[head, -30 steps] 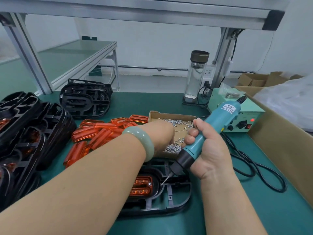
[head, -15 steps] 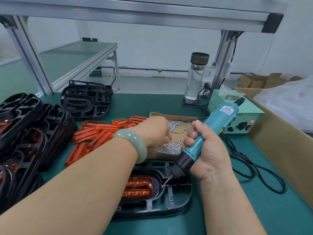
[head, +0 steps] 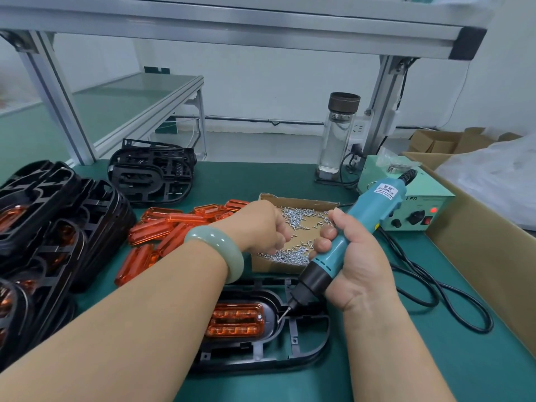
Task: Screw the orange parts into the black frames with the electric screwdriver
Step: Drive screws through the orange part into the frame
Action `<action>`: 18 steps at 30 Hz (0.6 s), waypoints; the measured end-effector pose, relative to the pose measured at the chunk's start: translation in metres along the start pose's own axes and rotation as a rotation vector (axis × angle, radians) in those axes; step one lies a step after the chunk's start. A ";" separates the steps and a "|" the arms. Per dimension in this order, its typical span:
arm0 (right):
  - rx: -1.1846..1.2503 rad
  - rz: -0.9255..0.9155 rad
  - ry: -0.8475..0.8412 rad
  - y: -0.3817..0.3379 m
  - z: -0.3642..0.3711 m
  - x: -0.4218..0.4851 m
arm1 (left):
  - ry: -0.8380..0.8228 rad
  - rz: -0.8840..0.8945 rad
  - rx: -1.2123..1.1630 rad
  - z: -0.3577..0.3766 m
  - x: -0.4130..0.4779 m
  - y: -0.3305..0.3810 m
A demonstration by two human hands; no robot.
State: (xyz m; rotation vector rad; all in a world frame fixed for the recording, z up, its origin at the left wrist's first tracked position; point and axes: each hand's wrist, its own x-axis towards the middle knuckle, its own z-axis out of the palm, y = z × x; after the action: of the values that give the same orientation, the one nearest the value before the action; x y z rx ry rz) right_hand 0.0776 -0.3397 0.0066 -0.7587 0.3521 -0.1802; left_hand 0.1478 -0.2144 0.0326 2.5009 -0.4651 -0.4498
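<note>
The right hand (head: 358,268) is wrapped round the teal electric screwdriver (head: 352,236), fingers clamped on its barrel, the tool tilted with its cord end towards the far right corner of the desk (head: 441,361). Its bit points down and left, the tip against the black frame (head: 293,353) just right of the orange part (head: 235,320) seated in the frame's left opening. Whether a screw sits under the tip is too small to tell. This frame lies flat at the near edge of the desk, partly under the left forearm.

The left hand (head: 262,224), with a pale green bangle (head: 216,252) on the wrist, hovers over the open cardboard box of screws (head: 301,206) at mid-desk. Its fingers are curled downward, and I cannot tell whether they pinch a screw or hold nothing.

Loose orange parts (head: 171,227) lie in a heap left of the screw box. Stacked black frames (head: 43,227), some with orange parts fitted, crowd the left edge, and another black stack (head: 150,172) stands near the far edge. A clear bottle with a dark cap (head: 338,134) stands at the far edge, beside the green power unit (head: 417,204) with its red lamp lit. A black cable (head: 435,294) loops across the desk between the right hand and the large cardboard carton (head: 481,242) along the right edge
</note>
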 end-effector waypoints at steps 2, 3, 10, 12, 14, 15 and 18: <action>0.001 0.001 -0.005 0.000 0.000 0.000 | 0.011 0.011 0.007 0.001 0.000 0.001; 0.002 0.001 -0.006 0.000 0.000 0.000 | 0.028 0.015 0.008 0.001 0.000 0.001; 0.005 0.002 -0.006 0.001 0.001 0.000 | 0.034 -0.032 -0.179 0.001 -0.004 -0.001; 0.010 0.000 -0.008 0.001 0.002 -0.001 | 0.032 -0.053 -0.229 0.003 -0.005 -0.001; 0.034 0.000 -0.015 0.001 0.003 -0.002 | 0.078 -0.054 -0.230 0.004 -0.005 -0.002; 0.047 -0.001 -0.015 0.001 0.003 -0.002 | 0.108 -0.051 -0.212 0.004 -0.005 -0.003; 0.067 -0.004 -0.015 0.001 0.003 -0.003 | 0.151 -0.053 -0.167 0.005 -0.004 -0.004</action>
State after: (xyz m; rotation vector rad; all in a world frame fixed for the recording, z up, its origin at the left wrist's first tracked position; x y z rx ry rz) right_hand 0.0760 -0.3364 0.0089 -0.6944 0.3291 -0.1890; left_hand 0.1432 -0.2116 0.0274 2.3680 -0.2898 -0.3034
